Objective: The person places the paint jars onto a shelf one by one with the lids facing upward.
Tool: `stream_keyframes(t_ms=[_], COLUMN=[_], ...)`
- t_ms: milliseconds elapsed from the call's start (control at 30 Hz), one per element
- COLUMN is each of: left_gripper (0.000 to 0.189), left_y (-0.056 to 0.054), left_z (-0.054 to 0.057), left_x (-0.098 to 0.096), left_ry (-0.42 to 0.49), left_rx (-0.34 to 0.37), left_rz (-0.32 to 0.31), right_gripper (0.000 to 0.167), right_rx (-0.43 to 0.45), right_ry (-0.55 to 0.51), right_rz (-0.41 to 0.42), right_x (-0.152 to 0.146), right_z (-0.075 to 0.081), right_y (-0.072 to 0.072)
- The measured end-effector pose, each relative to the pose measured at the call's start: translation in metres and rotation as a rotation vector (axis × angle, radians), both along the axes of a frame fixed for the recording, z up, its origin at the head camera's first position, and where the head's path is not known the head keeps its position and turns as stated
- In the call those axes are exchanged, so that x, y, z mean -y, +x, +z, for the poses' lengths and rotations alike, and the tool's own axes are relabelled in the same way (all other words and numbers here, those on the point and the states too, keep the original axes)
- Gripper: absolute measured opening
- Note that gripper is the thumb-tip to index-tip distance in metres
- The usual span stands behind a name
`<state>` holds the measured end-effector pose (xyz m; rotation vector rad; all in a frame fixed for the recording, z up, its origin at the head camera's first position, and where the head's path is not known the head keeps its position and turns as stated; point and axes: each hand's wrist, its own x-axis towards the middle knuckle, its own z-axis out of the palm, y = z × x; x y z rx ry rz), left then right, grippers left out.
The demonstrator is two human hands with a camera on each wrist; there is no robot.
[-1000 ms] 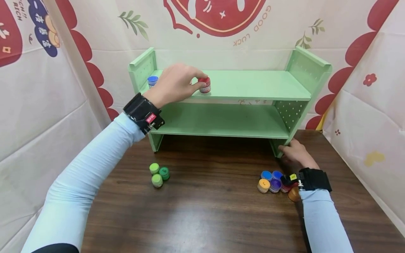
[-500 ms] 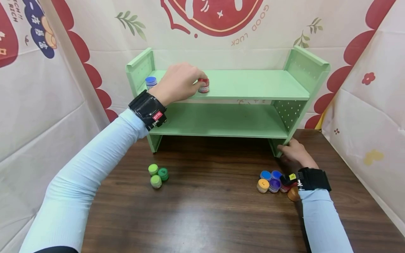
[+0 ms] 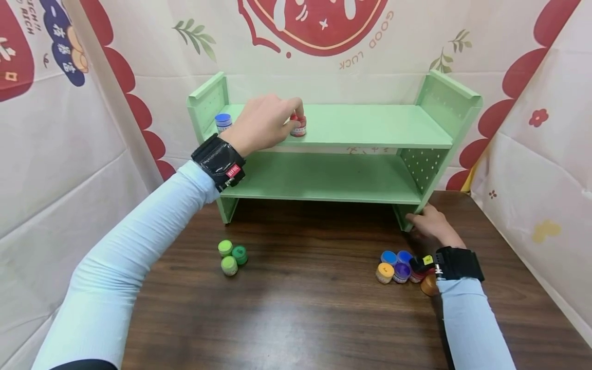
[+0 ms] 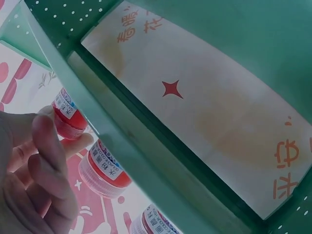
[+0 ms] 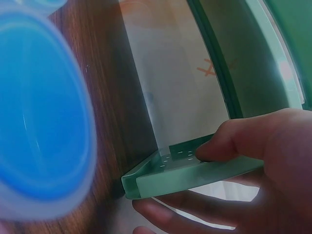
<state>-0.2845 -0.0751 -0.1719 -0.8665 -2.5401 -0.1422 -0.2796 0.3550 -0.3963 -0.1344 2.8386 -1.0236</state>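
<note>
My left hand (image 3: 265, 121) is at the upper board of a green two-tier shelf (image 3: 370, 123). Thumb and fingers are around a small red paint jar (image 3: 299, 128) standing near the board's front edge. In the left wrist view, fingers flank that red jar (image 4: 68, 114), and another red-filled paint jar (image 4: 105, 168) stands beside it, hidden behind the hand in the head view. A blue-lidded paint jar (image 3: 223, 121) stands at the board's left end. Low on the right, my right hand (image 3: 432, 226) grips the shelf's side panel (image 5: 195, 175), thumb inside and fingers outside.
Three green-lidded jars (image 3: 228, 264) cluster on the brown table (image 3: 287, 318) at left. By my right wrist are several jars with blue, purple, red and orange lids, including a yellow-orange one (image 3: 385, 272). A printed cloth (image 3: 324, 82) hangs behind and at both sides.
The left index finger has lifted slightly over the red jar's lid, while the jar stays in place. My right hand keeps its grip on the shelf.
</note>
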Motion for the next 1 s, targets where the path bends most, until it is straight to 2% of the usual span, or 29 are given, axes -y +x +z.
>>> stream_keyframes(t_ms=[367,467,533,700,767,867,1000], left_gripper=[0.018,0.024,0.028,0.030,0.027,0.025,0.024], left_y=[0.003,0.009,0.014,0.035,0.044,0.058,0.071], left_z=[0.001,-0.001,-0.006,-0.027,-0.039,-0.059,-0.091], left_x=[0.002,0.004,0.008,0.021,0.027,0.036,0.049], left_ry=[0.029,0.093,0.150,0.266,0.314,0.379,0.403], left_rx=[0.000,-0.042,-0.102,-0.266,-0.301,-0.313,-0.251], left_rz=[0.003,-0.009,-0.026,-0.061,-0.072,-0.082,-0.057], right_gripper=[0.045,0.045,0.044,0.045,0.045,0.043,0.044], right_rx=[0.021,0.018,0.012,0.022,0.022,0.013,0.018], right_ry=[0.003,0.001,0.003,-0.004,-0.007,-0.006,-0.006], right_rz=[-0.004,-0.004,-0.003,0.004,0.003,0.001,-0.006], right_x=[0.001,0.001,0.001,0.002,0.002,0.002,0.002], right_z=[-0.002,-0.003,-0.004,-0.002,0.000,0.002,0.002], right_y=[0.004,0.004,0.003,0.001,0.001,0.001,0.001])
